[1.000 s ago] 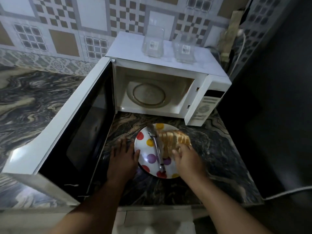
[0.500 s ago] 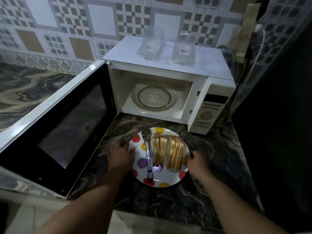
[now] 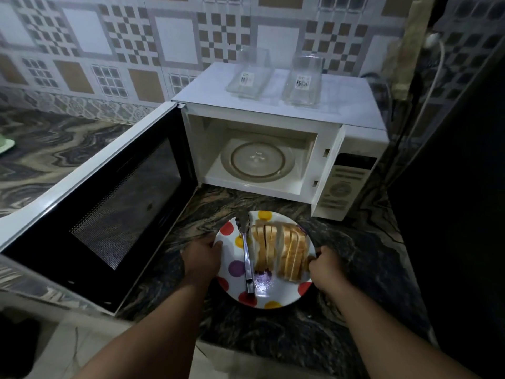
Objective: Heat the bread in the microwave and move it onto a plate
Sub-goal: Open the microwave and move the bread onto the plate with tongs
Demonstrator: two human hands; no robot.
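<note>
2 bare forearms, no sleeves; left grip and right grip bare, ungloved.

A spotted plate is gripped at its rims by the left hand and the right hand. Between the fingers, bread slices and metal tongs are seen on it. Beyond the fingertips, the microwave is seen with its door open.
</note>
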